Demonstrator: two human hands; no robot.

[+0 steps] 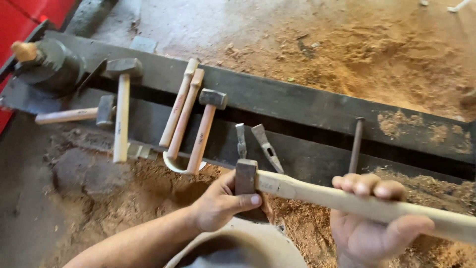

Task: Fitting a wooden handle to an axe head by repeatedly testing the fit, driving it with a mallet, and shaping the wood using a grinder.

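My left hand [223, 201] is wrapped around the dark metal head [246, 177] of a hammer, with my thumb lying across its front. My right hand [372, 218] is closed tight around the pale wooden handle [347, 198] of the same hammer, fingers curled over the top and thumb underneath. The hammer lies sideways in front of me, above a round pale rim [248, 238] at the bottom of the view, with the head on my left and the long handle running off to my right. Just past my hands is a long dark metal beam [307, 106] lying on the ground. Two loose hammer heads [258, 144] without handles rest on it, close to my left hand. More hammers [203, 129] with wooden handles lean on the beam farther to the left, and two bare wooden handles [181, 111] lie beside them. A thin metal rod [356, 144] leans on the beam above my right hand. Brown sawdust [377, 54] covers the ground all around.
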